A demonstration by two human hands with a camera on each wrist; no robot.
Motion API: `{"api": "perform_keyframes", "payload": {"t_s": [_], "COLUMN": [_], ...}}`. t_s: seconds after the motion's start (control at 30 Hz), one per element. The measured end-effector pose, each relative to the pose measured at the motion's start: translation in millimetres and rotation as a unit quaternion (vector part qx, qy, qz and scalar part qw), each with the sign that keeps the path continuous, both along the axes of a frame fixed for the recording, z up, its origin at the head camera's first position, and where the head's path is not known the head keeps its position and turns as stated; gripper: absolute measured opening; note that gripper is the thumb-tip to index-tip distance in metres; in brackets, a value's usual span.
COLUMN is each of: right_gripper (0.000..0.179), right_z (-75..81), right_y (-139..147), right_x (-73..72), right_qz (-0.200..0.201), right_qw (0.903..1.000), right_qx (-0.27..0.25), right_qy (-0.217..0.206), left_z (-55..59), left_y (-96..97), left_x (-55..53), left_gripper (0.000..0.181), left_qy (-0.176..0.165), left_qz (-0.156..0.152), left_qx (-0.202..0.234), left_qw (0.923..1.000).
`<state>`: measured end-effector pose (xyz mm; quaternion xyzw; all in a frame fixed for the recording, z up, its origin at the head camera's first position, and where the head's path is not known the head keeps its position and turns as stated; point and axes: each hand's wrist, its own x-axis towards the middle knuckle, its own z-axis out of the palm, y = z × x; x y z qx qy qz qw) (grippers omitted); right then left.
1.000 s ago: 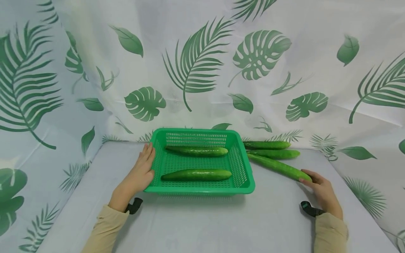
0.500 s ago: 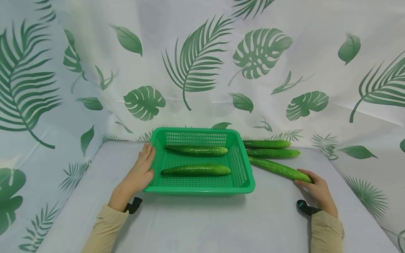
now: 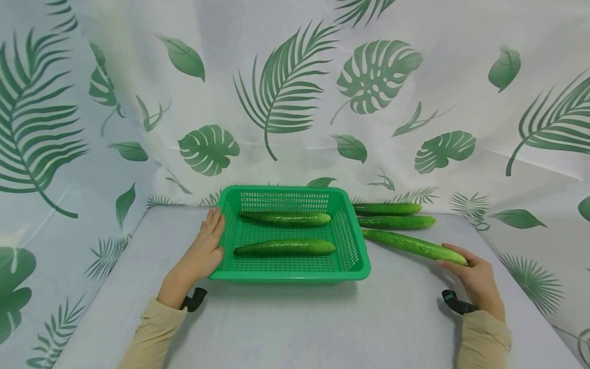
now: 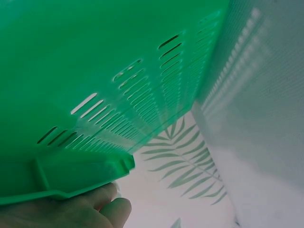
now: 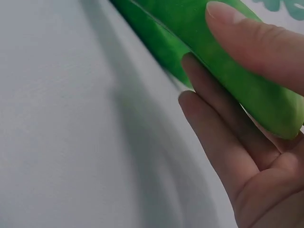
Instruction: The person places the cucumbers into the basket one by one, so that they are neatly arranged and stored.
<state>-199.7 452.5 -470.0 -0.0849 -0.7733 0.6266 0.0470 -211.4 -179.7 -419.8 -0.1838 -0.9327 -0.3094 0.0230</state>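
Note:
A green plastic basket (image 3: 295, 275) with slotted sides holds two cucumbers, a rear cucumber (image 3: 286, 219) and a front cucumber (image 3: 286, 248), lying crosswise and apart. Along its left rim my left hand (image 3: 203, 251) rests with fingers extended; in the left wrist view that hand (image 4: 80, 209) shows just under the rim. My right hand (image 3: 477, 274) pinches the near end of a cucumber (image 3: 410, 244) to the basket's right. Thumb on one side, fingers on the other, it holds the cucumber's end (image 5: 256, 85) in the right wrist view. The far end reaches the basket's side.
Two more cucumbers, a back one (image 3: 392, 208) and one before it (image 3: 398, 222), lie right of the basket, their left ends hidden behind it. A pale cloth covers the table (image 3: 304, 328). Leaf-print cloth (image 3: 295, 92) hangs along the back and sides.
The front cucumber in the basket has rolled slightly backward. My right hand, still gripping the cucumber's end, has shifted first left, then right, and the cucumber with it. The left hand stays put.

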Motion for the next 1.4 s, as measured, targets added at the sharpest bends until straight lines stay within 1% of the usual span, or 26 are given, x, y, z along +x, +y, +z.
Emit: {"api": "perform_keyframes", "payload": {"t_s": [0.03,0.1,0.33,0.53,0.7,0.8,0.9,1.0,1.07,1.2,1.27,1.4], "right_gripper": [0.058,0.057,0.055,0.057,0.061,0.061,0.059,0.057,0.055,0.052,0.050,0.050], "right_z": [1.6,4.5,18.9,38.8,59.8,75.0,89.1,100.2,105.6,110.7,110.3,103.4], "right_y": [1,2,5,0,-16,-32,-52,-74,-90,-128,-148,-187], "right_x": [1.3,3.7,14.2,19.5,19.4,17.8,15.3,12.9,10.9,5.7,3.5,0.5], "right_qz": [0.003,0.007,-0.002,-0.012,-0.036,-0.051,-0.052,-0.036,-0.018,0.016,0.036,0.090], "right_qw": [0.9997,0.9984,0.9967,0.9915,0.9893,0.9867,0.9846,0.9826,0.9801,0.9772,0.9780,0.9807], "right_qx": [-0.024,-0.053,-0.073,-0.108,-0.104,-0.112,-0.112,-0.111,-0.109,-0.090,-0.075,-0.058], "right_qy": [0.007,0.020,0.035,0.072,0.096,0.107,0.124,0.145,0.165,0.192,0.191,0.164], "left_z": [-0.1,0.0,0.1,1.3,2.6,2.4,2.0,1.9,1.7,0.9,0.7,0.5], "left_y": [-0.1,0.0,0.6,1.5,1.7,1.5,1.6,1.4,1.3,0.8,0.5,0.3], "left_x": [0.0,0.1,0.6,1.5,2.9,3.3,2.8,1.9,1.3,1.2,1.4,1.2], "left_gripper": [0.071,0.072,0.072,0.071,0.071,0.071,0.071,0.072,0.072,0.071,0.071,0.071], "left_qy": [0.000,0.000,0.005,0.003,0.004,0.004,0.003,0.000,-0.001,0.005,0.007,0.004], "left_qz": [0.001,0.002,0.001,0.002,0.001,0.001,0.002,0.001,0.001,0.001,0.001,0.001], "left_qx": [0.001,0.005,0.006,0.006,0.010,0.015,0.015,0.010,0.008,0.009,0.011,0.010], "left_qw": [1.0000,1.0000,1.0000,1.0000,0.9999,0.9999,0.9999,0.9999,1.0000,0.9999,0.9999,0.9999]}}
